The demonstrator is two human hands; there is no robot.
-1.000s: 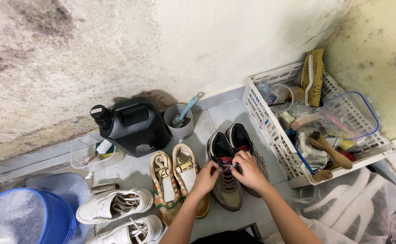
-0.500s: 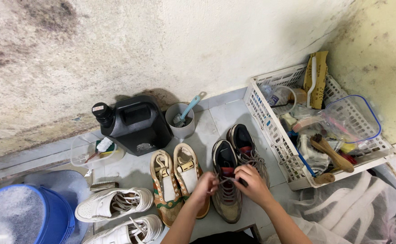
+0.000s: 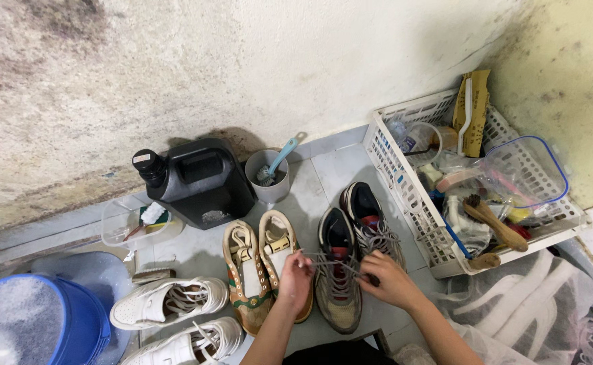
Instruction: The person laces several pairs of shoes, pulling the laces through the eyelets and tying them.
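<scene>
At far left a blue bucket (image 3: 36, 324) stands beside two white sneakers (image 3: 168, 302), with a black jug (image 3: 198, 181) and a tan pair of shoes (image 3: 266, 267) further right. The left hand (image 3: 295, 280) and right hand (image 3: 388, 278), close together, each pinch the laces (image 3: 330, 262) of the grey sneaker (image 3: 337, 280) on the floor; a white basket (image 3: 405, 196) sits at right

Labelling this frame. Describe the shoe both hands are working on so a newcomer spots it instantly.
Start at the black jug against the wall, then drop to the shoes on the tiled floor in front. The laced sneaker is the grey-brown one with a red lining, nearer of the dark pair. Unlike its neighbours, the left hand and right hand pull its laces.
</scene>
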